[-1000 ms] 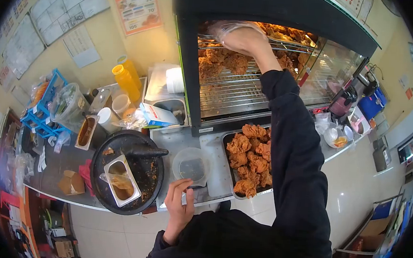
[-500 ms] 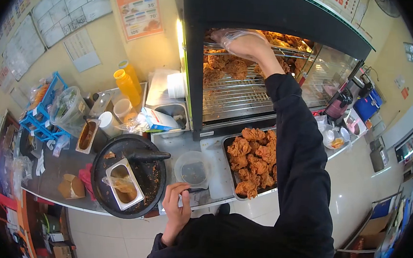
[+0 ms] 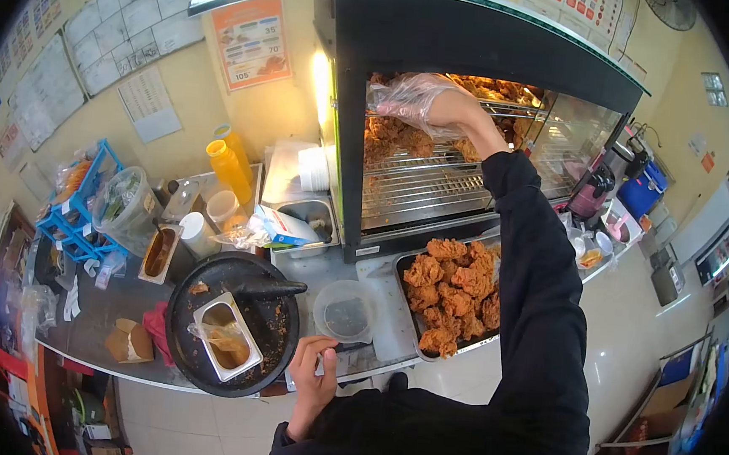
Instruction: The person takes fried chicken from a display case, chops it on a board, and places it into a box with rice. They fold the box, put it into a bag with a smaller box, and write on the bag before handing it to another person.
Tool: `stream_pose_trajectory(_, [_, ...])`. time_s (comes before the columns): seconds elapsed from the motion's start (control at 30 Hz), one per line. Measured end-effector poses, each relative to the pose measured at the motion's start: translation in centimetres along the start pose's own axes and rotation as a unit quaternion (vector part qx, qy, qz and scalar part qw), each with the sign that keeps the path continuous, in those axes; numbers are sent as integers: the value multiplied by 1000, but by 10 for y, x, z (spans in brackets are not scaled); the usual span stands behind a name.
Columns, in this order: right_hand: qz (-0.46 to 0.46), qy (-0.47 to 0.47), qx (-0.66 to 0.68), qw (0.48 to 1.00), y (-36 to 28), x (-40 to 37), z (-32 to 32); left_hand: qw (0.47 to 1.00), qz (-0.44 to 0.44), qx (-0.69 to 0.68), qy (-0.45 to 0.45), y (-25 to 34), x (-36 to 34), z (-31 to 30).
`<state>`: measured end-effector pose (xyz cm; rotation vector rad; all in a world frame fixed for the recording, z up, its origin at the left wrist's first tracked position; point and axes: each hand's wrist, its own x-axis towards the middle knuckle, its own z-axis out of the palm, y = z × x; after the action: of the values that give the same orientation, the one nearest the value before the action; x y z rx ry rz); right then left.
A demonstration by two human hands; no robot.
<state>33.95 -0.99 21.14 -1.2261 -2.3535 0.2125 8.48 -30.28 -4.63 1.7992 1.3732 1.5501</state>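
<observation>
Reaching into black warming cabinet (image 3: 479,41) | clear-gloved right hand (image 3: 419,104), fingers apart, pointing left over browned fried chicken pieces (image 3: 388,136) | left hand (image 3: 316,370) curled, grip unclear

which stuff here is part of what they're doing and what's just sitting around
In use: gloved right hand, warmer cabinet, chicken on its rack, chicken in the counter tray.
Lying about: black mortar, yellow bottles, blue basket, clear tub by the left hand.

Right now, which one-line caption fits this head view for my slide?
Gloved right hand reaches into the display cabinet above a tray of fried chicken; left hand rests at the counter edge.
</observation>
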Motion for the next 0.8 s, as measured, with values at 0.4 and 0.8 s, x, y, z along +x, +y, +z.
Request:
stream_pose_trajectory(0.4, [53,100,-51,992,1,-13,12,999,-19,3,28,-7,-5,-5])
stream_pose_trajectory(0.8, [-183,342,-233,892,3,-67,111,990,-37,56,127,-14,-17,-26])
